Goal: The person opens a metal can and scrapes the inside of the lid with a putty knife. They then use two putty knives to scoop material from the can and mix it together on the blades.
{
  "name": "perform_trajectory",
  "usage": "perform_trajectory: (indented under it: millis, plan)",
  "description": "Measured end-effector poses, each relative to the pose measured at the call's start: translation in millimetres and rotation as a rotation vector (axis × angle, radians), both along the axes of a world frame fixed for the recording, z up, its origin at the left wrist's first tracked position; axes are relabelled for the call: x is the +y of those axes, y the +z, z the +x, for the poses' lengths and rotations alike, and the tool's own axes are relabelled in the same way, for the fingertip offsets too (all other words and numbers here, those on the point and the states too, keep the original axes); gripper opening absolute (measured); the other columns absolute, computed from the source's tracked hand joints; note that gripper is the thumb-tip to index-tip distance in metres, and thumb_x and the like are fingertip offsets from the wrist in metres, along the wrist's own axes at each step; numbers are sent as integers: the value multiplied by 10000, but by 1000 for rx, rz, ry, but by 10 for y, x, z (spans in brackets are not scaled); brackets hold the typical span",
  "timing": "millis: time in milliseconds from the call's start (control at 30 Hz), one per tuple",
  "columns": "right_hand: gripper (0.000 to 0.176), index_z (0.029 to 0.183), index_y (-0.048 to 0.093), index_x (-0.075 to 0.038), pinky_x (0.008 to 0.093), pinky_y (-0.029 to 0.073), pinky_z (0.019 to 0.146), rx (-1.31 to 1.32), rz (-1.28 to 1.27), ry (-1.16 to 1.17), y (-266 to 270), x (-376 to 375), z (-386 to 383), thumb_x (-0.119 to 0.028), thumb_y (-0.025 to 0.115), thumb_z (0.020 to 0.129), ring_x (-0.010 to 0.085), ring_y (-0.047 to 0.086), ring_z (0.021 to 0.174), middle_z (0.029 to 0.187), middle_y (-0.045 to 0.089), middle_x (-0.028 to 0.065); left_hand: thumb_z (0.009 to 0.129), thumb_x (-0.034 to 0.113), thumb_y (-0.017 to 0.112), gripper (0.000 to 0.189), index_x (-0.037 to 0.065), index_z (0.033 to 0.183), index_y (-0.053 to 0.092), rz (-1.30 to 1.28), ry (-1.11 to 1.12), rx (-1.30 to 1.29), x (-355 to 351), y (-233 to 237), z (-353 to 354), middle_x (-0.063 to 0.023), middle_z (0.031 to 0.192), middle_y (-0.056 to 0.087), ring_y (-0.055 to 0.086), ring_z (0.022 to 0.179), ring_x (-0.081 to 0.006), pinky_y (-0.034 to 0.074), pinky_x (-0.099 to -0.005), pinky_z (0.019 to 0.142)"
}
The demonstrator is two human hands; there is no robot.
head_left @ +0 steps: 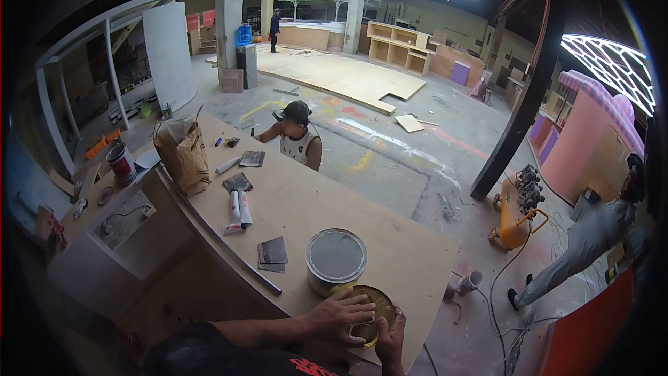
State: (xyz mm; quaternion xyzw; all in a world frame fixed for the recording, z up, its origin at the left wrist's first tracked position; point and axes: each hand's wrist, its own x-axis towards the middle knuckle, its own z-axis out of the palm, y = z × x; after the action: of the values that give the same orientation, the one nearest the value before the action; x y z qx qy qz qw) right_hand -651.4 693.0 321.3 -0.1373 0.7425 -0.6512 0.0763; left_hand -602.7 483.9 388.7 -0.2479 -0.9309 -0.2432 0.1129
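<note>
At the near edge of the wooden worktop I have a round tin with a yellow rim and a brown inside. My left hand reaches across its left side, fingers extended over the rim. Around the right side, my right hand grips the edge with the thumb on top. Right behind it stands a larger tin with a grey, smeared top. Dark square sheets lie left of the tins, and white tubes farther back. My fingers partly hide the brown tin.
A brown paper bag and a paint can stand at the left. A person in a cap is beyond the worktop. At the right are an orange compressor, hoses on the floor, and another person bending.
</note>
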Motion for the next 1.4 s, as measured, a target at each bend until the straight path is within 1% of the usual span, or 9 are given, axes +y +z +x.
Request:
perform_trajectory:
  millis: [167,300,400,567,600,1000,1100,1200,1400]
  plan:
    - [530,1475,354,69,363,445,1078,71,98,0,31,12,-3,-105,557,1017,276,530,1269,1383,485,216,868,515,743,656,41,1312,649,49,-30,62,60,-190,34,-155,1420,606,558,1346,-340,391,-514,1164]
    - [508,1401,439,93,486,372,1071,128,180,16,180,11,17,-257,549,1050,466,477,1211,1325,480,324,854,445,777,619,20,1286,647,91,-49,97,68,-157,15,-170,1395,615,602,1287,-346,477,-478,1103]
    - [524,1471,363,75,366,445,1080,-9,-6,15,127,-18,33,-103,554,1016,279,529,1274,1382,486,219,835,403,800,569,28,1240,662,147,-26,86,93,-120,45,-163,1354,634,608,1275,-349,506,-442,1077]
    - [515,1471,378,71,383,406,1113,21,43,14,23,18,32,-119,543,1022,307,500,1306,1391,466,224,873,382,761,431,101,1195,703,224,1,-10,88,-48,24,-144,1284,661,645,1178,-331,513,-442,1011]
    - [517,1470,387,68,392,387,1128,2,14,16,17,14,25,-127,548,1019,325,486,1321,1393,458,230,922,418,695,394,157,1217,703,237,-46,10,61,-75,-21,-117,1213,648,626,1140,-315,469,-448,1009]
    - [523,1482,376,80,393,386,1131,30,-23,34,-10,49,16,-148,519,1034,326,472,1340,1420,446,242,954,413,645,312,128,1082,657,61,28,-5,164,-117,-176,-120,1081,601,603,1042,-337,482,-465,941]
    - [520,1484,377,78,390,390,1129,19,-37,45,-139,82,-31,-136,518,1031,318,477,1334,1423,444,233,970,423,614,331,122,1102,640,13,68,31,225,-49,-170,-123,1062,595,604,1015,-344,481,-453,931]
    - [498,1497,337,62,355,441,1090,59,-19,72,-195,94,-62,-121,488,1059,242,513,1299,1419,461,196,983,426,591,358,89,1094,632,-41,14,48,228,-134,-227,-132,1043,597,603,1000,-351,478,-445,927]
    - [491,1489,348,58,357,428,1094,45,-36,78,-79,89,-34,-123,490,1056,250,498,1307,1401,463,189,968,342,626,338,31,1098,619,-45,-9,119,193,-211,-295,-137,1014,615,613,977,-317,493,-411,896]
